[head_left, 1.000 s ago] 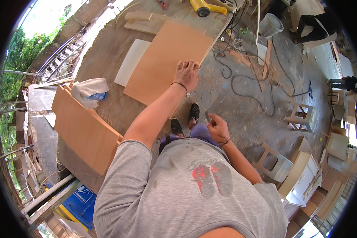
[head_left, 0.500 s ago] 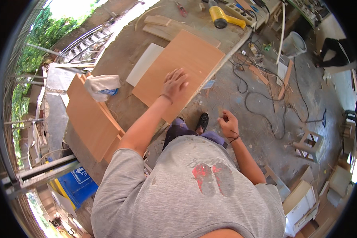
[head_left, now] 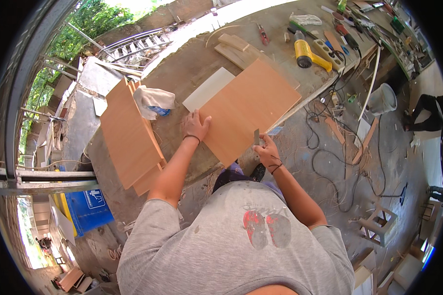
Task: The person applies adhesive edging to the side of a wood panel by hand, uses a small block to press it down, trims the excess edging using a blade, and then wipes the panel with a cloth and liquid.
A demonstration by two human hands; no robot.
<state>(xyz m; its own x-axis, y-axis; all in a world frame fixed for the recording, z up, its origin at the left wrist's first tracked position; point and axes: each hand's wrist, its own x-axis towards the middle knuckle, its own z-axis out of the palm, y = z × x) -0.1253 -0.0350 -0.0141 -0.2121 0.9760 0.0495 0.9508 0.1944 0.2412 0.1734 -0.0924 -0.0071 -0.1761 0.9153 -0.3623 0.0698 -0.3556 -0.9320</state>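
A flat wood-veneer board (head_left: 253,108) lies tilted across the workbench, over part of a white sheet (head_left: 209,88). My left hand (head_left: 196,125) rests at the board's left edge, fingers spread, with the thumb over its surface. Beside the board's near edge, my right hand (head_left: 268,151) pinches a small flat metal blade (head_left: 256,137) that points upward. The blade is close to the board's edge; whether they touch I cannot tell. Left of my left hand, a pale cloth (head_left: 155,97) sits by more stacked veneer boards (head_left: 125,132).
A yellow heat gun (head_left: 310,56), a power strip (head_left: 328,54) and red-handled pliers (head_left: 264,35) lie on the workbench's far part. On the floor at right are black cables (head_left: 325,169), wood scraps, a bucket (head_left: 382,99) and a small stool (head_left: 379,224).
My left hand has slid from the board's middle to its left edge. My right hand has risen toward the near edge, and the blade now shows clearly. The whole view has shifted.
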